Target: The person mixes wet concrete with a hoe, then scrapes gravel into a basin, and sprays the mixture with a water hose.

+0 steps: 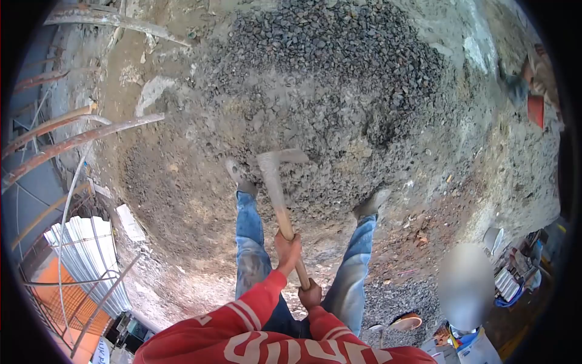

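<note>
A hoe with a wooden handle and a grey, dirt-coated head stands out in front of my body, its blade pointing right over the gravelly ground. Partway down the handle, my left hand is wrapped round the wood. Closer to my body, my right hand grips the handle near its end. My feet are planted apart on either side, below the jeans. Loose grey mix of gravel and soil lies under and beyond the blade.
A heap of dark crushed stone rises ahead. Wooden poles jut in from the left, above corrugated sheeting. A blurred figure is at lower right, near a round pan. A red object sits at far right.
</note>
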A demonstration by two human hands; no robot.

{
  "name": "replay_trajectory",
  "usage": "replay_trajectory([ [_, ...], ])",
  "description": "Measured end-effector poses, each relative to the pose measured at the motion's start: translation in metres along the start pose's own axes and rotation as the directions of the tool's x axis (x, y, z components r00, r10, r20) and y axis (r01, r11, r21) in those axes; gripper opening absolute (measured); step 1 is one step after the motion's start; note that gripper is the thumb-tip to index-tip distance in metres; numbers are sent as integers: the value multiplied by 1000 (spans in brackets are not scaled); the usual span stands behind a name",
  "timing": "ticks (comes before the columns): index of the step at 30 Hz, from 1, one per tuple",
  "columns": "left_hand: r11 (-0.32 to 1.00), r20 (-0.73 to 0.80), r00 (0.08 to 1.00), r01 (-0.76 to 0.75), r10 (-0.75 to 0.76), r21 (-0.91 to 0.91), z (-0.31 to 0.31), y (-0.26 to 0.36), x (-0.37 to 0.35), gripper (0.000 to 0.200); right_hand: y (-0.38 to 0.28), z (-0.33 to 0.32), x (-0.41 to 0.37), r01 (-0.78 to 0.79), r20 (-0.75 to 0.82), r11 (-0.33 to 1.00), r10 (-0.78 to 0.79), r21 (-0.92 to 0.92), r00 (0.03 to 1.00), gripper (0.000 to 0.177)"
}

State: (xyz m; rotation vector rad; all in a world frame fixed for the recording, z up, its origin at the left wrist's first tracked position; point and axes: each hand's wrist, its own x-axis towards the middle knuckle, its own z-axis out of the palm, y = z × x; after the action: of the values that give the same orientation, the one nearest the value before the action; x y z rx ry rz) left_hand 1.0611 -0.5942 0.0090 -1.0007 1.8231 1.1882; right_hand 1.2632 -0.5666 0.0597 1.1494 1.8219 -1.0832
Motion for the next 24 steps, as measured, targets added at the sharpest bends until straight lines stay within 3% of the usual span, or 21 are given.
replay_trajectory([
  [2,985,-58,983,-173,172,-23,-5,7,-10,19,-3,4,16,151,-97,988,-147,40,984,22],
  [4,911,-41,911,-412,411,-10,-5,87,-10,15,-43,-6,76,330,-157,944,-322,27,934,24],
  [5,864,-109,873,-487,476,-129,3,122,2,16,-76,-16,107,424,-280,906,-404,12,871,29],
  [6,800,-73,813,-582,578,-143,7,162,13,17,-101,-22,150,553,-317,832,-514,39,797,31],
  [7,696,-116,709,-705,696,-135,16,194,39,19,-148,-44,175,558,-341,827,-509,58,790,32],
  [8,665,-156,686,-728,711,-168,28,231,55,19,-173,-55,210,601,-295,796,-558,72,775,28],
  [9,608,-226,640,-769,735,-198,43,254,84,18,-202,-63,233,535,-311,835,-478,130,821,24],
  [11,553,-255,517,-828,817,92,72,262,185,18,-221,-71,277,470,-273,876,-428,108,861,23],
  [12,684,-203,656,-718,727,129,92,246,231,26,-210,-59,291,467,-283,879,-425,98,860,23],
  [13,786,-145,774,-589,616,188,111,232,276,36,-191,-34,297,338,-261,933,-297,127,918,26],
  [14,839,-115,848,-475,517,267,124,207,296,40,-175,-21,297,204,-238,967,-165,152,957,29],
  [15,864,-83,908,-358,410,354,136,184,312,45,-165,-25,293,206,-250,969,-167,137,954,29],
  [16,866,-59,937,-293,344,406,148,163,299,49,-149,-31,284,172,-183,951,-127,256,975,32],
  [17,864,-47,942,-285,334,414,154,146,286,49,-137,-29,264,114,-95,914,-83,390,992,35],
  [19,803,-44,881,-409,472,434,150,121,262,52,-121,-31,232,51,-15,941,-49,334,999,34],
  [20,801,-20,898,-382,440,461,147,108,251,53,-114,-39,220,-2,17,959,-3,282,1000,33],
  [22,793,19,929,-326,369,514,133,80,225,54,-99,-33,176,29,-26,994,-26,110,999,36],
  [24,710,71,866,-451,495,541,100,62,162,59,-74,-11,122,94,-128,969,-66,229,990,40],
])
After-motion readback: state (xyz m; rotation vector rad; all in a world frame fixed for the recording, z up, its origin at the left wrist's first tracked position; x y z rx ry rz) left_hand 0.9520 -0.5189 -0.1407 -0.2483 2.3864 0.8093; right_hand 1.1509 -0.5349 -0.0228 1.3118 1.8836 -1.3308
